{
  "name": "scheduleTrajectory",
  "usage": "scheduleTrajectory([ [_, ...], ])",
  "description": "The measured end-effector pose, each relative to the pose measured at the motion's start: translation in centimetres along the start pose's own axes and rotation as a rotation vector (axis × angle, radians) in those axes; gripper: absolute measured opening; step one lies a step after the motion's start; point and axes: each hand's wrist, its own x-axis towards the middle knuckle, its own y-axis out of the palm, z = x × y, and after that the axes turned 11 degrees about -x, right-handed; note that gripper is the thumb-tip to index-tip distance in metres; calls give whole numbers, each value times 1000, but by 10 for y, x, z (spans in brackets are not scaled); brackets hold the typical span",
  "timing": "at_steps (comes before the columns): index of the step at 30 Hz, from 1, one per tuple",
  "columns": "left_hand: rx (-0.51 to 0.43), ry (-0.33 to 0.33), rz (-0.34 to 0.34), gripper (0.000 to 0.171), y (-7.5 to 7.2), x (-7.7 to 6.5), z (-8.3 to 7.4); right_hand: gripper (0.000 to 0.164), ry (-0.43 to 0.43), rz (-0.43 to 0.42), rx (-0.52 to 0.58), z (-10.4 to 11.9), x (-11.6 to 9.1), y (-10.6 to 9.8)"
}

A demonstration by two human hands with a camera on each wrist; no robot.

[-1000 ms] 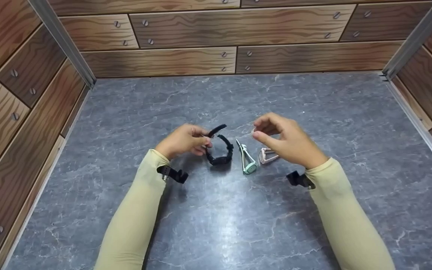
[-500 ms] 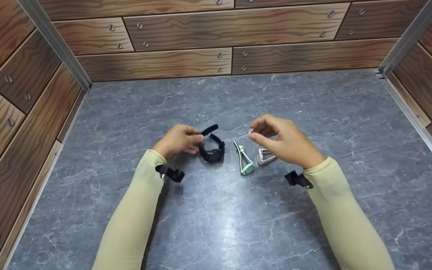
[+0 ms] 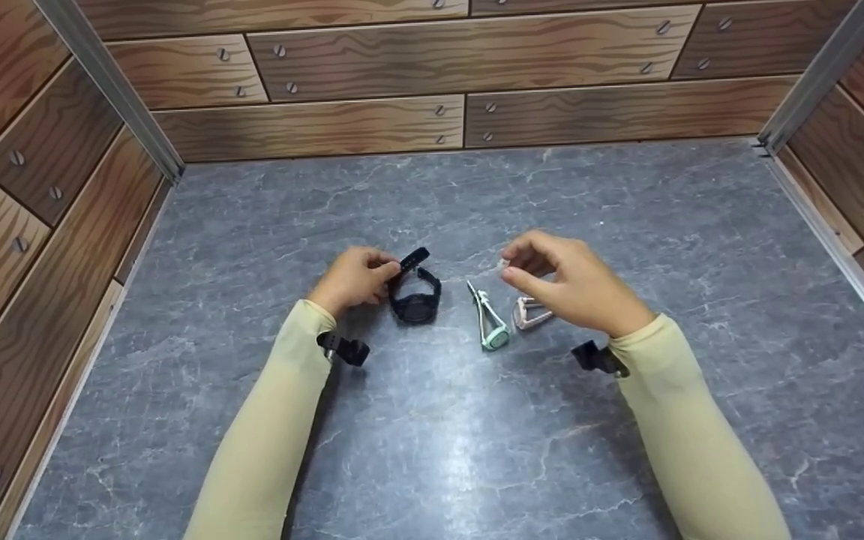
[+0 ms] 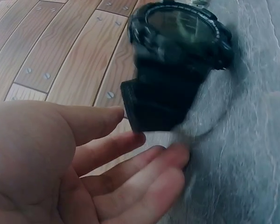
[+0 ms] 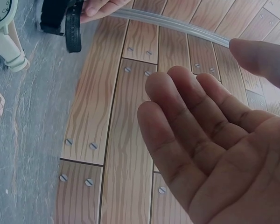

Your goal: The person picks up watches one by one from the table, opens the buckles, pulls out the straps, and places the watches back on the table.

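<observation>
A black digital wristwatch (image 3: 415,309) rests on the grey table with its unbuckled strap curving upward. My left hand (image 3: 357,281) is at the strap's left side. In the left wrist view, thumb and fingers are spread apart beside the black strap (image 4: 163,100), at most touching its edge and not curled round it. My right hand (image 3: 571,281) hovers with loosely bent fingers; the right wrist view shows its palm bare. Below it lies a pink watch (image 3: 526,313), partly covered by that hand. A mint-green watch (image 3: 495,337) with a buckled strap lies between the black and pink ones.
Wood-patterned panels (image 3: 357,64) wall the back and both sides of the marbled grey tabletop (image 3: 432,435). Metal corner posts (image 3: 113,94) stand at the back corners. A black camera mount (image 3: 346,349) sits on each sleeved wrist.
My left hand moved left with the black watch and lowered it onto the table. Its grip on the strap has loosened. The right hand stays nearly still.
</observation>
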Motion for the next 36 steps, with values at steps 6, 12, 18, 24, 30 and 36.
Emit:
scheduleTrajectory([
  [6, 29, 113, -96, 35, -2, -8, -11, 23, 5, 4, -20, -2, 0, 1],
  [12, -25, 321, -183, 35, 2, -26, -39, 21, 16, -10, -27, -4, 1, -1],
  [18, -42, 528, -184, 33, 13, -53, -66, 21, 14, -52, -34, -7, 1, 0],
  [24, 78, 694, -134, 33, 20, -71, -77, 20, 23, -51, -52, -9, 1, 2],
  [30, 205, 799, -148, 35, 20, -78, -80, 20, 29, -71, -65, -10, 0, 1],
  [36, 397, 755, -150, 39, 16, -78, -79, 20, 41, -69, -91, -13, 2, 0],
])
